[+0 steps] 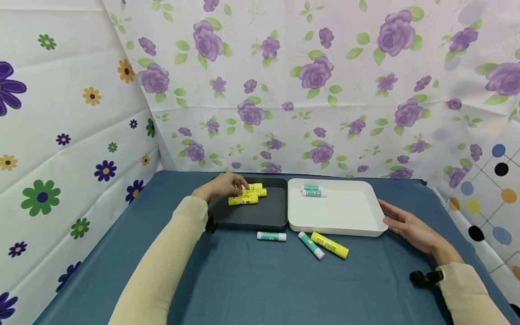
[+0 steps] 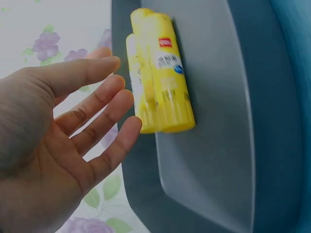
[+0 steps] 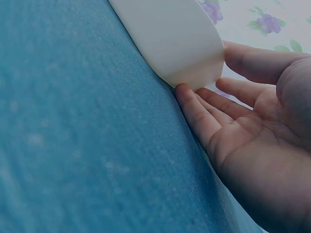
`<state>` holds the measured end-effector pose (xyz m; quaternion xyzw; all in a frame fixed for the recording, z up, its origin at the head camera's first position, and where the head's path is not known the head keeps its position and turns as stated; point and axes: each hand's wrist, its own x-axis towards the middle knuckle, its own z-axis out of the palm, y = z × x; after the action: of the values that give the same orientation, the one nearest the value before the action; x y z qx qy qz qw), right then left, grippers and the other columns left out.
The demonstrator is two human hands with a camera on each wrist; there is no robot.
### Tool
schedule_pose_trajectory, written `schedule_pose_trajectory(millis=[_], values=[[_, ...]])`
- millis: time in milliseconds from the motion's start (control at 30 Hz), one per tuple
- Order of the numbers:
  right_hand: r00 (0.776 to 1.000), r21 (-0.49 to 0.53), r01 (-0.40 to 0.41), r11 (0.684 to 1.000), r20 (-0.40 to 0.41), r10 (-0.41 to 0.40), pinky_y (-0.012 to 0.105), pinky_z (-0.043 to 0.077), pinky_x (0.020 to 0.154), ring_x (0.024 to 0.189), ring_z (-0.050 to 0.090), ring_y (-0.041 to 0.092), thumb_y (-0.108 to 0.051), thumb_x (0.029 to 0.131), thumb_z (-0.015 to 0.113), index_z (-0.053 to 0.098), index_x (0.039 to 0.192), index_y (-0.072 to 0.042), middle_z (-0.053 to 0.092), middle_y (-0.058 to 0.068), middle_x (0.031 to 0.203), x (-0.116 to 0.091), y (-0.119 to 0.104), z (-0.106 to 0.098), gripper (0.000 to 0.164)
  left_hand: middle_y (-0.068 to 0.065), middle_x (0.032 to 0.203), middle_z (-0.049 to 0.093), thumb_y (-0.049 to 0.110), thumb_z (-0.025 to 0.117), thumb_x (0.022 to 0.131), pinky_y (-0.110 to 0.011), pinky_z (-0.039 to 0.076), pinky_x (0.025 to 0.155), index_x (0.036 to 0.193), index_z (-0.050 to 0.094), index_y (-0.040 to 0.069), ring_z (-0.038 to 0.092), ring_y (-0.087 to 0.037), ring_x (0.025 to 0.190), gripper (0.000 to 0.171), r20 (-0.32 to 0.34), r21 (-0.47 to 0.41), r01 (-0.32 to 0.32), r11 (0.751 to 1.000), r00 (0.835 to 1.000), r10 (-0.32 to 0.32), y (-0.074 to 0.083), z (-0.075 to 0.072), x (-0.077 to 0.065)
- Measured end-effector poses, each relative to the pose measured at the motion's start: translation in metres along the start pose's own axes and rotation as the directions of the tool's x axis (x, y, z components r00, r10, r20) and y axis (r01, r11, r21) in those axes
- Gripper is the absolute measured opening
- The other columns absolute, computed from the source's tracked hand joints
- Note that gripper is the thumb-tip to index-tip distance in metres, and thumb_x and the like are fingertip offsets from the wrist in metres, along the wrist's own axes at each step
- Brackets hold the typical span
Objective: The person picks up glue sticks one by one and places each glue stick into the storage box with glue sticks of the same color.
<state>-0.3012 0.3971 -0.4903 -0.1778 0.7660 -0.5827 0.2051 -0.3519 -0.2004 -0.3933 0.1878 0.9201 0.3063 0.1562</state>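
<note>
Three yellow glue sticks [image 1: 243, 200] lie side by side in the dark grey tray [image 1: 252, 221]. My left hand [image 1: 222, 185] reaches over the tray's left side, fingertips close to the sticks. In the left wrist view, the loosely bent fingers of that hand [image 2: 73, 107] stand beside the yellow glue sticks [image 2: 167, 77], wrapped around none of them. On the right, my right hand [image 1: 414, 230] touches the outer wall of the white tray [image 1: 341, 216] near its front corner. Its extended fingers [image 3: 194, 114] rest against that corner in the right wrist view.
Two green-and-white glue sticks [image 1: 314, 193] lie at the back of the white tray. In front of the trays, on the blue cloth [image 1: 260, 289], are a green-and-white stick [image 1: 271, 236], another one set at a slant [image 1: 311, 246], and a yellow glue stick [image 1: 330, 245]. Flowered sheets hang behind.
</note>
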Motion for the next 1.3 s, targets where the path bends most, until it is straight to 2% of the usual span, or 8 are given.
schedule_pose_trajectory(millis=[167,300,433,600,800,967,1133,1300], values=[[1.0,0.01,0.005,1.0,0.005,-0.005,0.01,0.043,0.099,0.128,0.036,-0.024,-0.019,0.114,0.044,0.002,0.169,-0.014,-0.007,0.021,0.173,0.0,-0.001,0.0,0.07,-0.017,0.119,0.067,0.009,0.061,0.106,-0.042,0.054,0.083,0.133,0.068,0.0,0.064,-0.039,0.108,0.03,0.006,-0.104,-0.049,0.993,0.999,0.05,0.002,0.002,-0.001],[1.0,0.014,0.006,1.0,0.01,-0.006,0.011,0.043,0.1,0.128,0.036,-0.023,-0.018,0.114,0.043,0.001,0.169,-0.014,-0.007,0.021,0.173,0.001,0.0,0.0,0.069,-0.021,0.125,0.066,0.008,0.061,0.106,-0.048,0.056,0.091,0.136,0.065,-0.003,0.064,-0.038,0.113,0.033,0.003,-0.179,-0.076,0.981,0.997,0.078,0.005,0.005,-0.003],[1.0,0.012,0.005,1.0,0.013,-0.006,0.01,0.043,0.1,0.127,0.035,-0.024,-0.019,0.114,0.043,0.001,0.169,-0.014,-0.008,0.02,0.173,0.0,0.001,-0.001,0.069,-0.027,0.132,0.062,0.008,0.059,0.107,-0.051,0.055,0.099,0.14,0.061,-0.003,0.064,-0.037,0.119,0.035,-0.019,-0.271,-0.081,0.959,0.997,0.079,0.01,0.009,-0.011],[1.0,0.009,-0.002,1.0,0.004,0.002,0.011,0.043,0.099,0.127,0.036,-0.024,-0.02,0.114,0.045,0.003,0.169,-0.015,-0.006,0.02,0.173,0.001,-0.001,-0.001,0.07,-0.029,0.14,0.056,0.01,0.058,0.108,-0.052,0.054,0.101,0.142,0.06,0.002,0.061,-0.035,0.122,0.035,-0.069,-0.379,-0.097,0.92,0.995,0.077,0.02,0.017,-0.024],[1.0,0.001,-0.002,1.0,-0.004,0.002,0.01,0.043,0.099,0.126,0.035,-0.023,-0.021,0.114,0.046,0.003,0.169,-0.013,-0.006,0.021,0.173,0.0,-0.003,0.001,0.071,-0.026,0.136,0.059,0.01,0.058,0.108,-0.056,0.053,0.1,0.139,0.064,0.005,0.065,-0.034,0.114,0.033,-0.092,-0.383,-0.151,0.911,0.988,0.126,0.036,0.028,-0.035],[1.0,-0.008,-0.004,1.0,-0.001,0.004,0.01,0.042,0.099,0.131,0.032,-0.019,-0.021,0.114,0.046,0.002,0.169,-0.014,-0.006,0.021,0.173,0.001,-0.006,0.001,0.071,-0.023,0.127,0.064,0.007,0.059,0.106,-0.064,0.051,0.097,0.137,0.063,0.0,0.067,-0.031,0.105,0.032,-0.097,-0.375,-0.205,0.904,0.978,0.182,0.046,0.038,-0.042],[1.0,-0.02,-0.013,1.0,-0.006,0.013,0.009,0.042,0.098,0.136,0.029,-0.014,-0.022,0.114,0.046,0.002,0.169,-0.015,-0.006,0.02,0.173,0.0,-0.006,-0.001,0.071,-0.015,0.122,0.066,0.009,0.061,0.106,-0.06,0.053,0.096,0.135,0.067,0.006,0.064,-0.037,0.112,0.03,-0.107,-0.362,-0.241,0.9,0.97,0.217,0.052,0.047,-0.049],[1.0,-0.017,-0.005,1.0,0.004,0.005,0.009,0.041,0.098,0.131,0.032,-0.019,-0.021,0.114,0.046,0.002,0.169,-0.015,-0.006,0.02,0.173,0.0,-0.002,0.0,0.071,-0.015,0.121,0.067,0.011,0.061,0.107,-0.059,0.053,0.097,0.136,0.067,0.008,0.064,-0.042,0.113,0.03,-0.108,-0.357,-0.246,0.901,0.969,0.221,0.052,0.056,-0.058]])
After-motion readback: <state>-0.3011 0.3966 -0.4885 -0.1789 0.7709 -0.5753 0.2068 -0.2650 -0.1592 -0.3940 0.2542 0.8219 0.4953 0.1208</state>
